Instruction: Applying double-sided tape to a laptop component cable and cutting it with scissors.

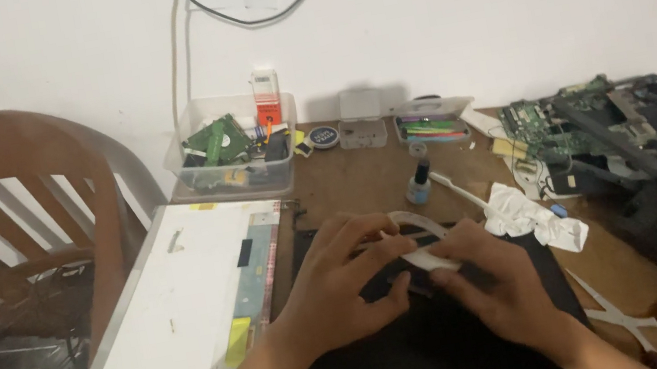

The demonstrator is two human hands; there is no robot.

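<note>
both hands, left hand and right hand, pinching white tape roll over black panel; strip pulled partway, not yet laid down; scissors right of panel, untouched.

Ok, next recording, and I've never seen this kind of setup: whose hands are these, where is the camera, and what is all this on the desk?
There is no machine here. The single picture comes from a camera worn on a person's head, looking down at their own two bare hands over a brown desk.

The left hand and the right hand meet over a flat black panel and together pinch a curved white strip; what exactly it is, I cannot tell.

Around them: a white flat panel on the left, a clear bin of electronic parts at the back, a small bottle, a crumpled white cloth, scissors, and green circuit boards on the right. A wooden chair stands at far left.
</note>
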